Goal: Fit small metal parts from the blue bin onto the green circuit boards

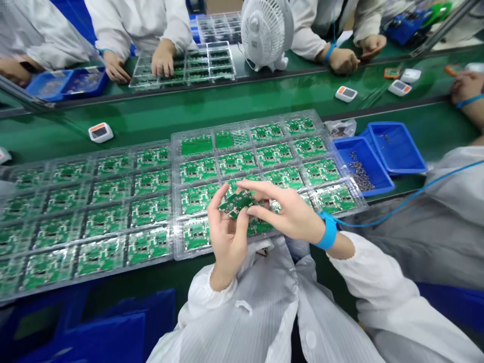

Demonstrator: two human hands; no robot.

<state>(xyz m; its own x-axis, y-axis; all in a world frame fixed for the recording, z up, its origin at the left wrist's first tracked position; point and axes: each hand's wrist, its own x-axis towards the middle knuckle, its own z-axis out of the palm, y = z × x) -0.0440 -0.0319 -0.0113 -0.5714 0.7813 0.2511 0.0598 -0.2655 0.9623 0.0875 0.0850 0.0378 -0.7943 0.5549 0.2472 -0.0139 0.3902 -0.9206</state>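
From where I stand, the person's two hands are close together, both closed on one small green circuit board. The left hand pinches its left side between thumb and fingers; the right hand grips the other side, its thumb on the near edge. The board tilts in the air above a clear plastic tray, whose compartments hold rows of similar boards. Most of those show their components, but a board in the far left compartment shows a mostly plain green face.

A second clear tray, also filled with boards, lies just beside it on the left. A blue wrist strap circles the right wrist, with a blue cord running off to the right. Past the tray's right end sits a blue bin with small metallic-looking parts heaped inside, touching another blue bin.

Across the green bench, a white fan stands between co-workers in white coats, and one co-worker's hand rests over another board tray.
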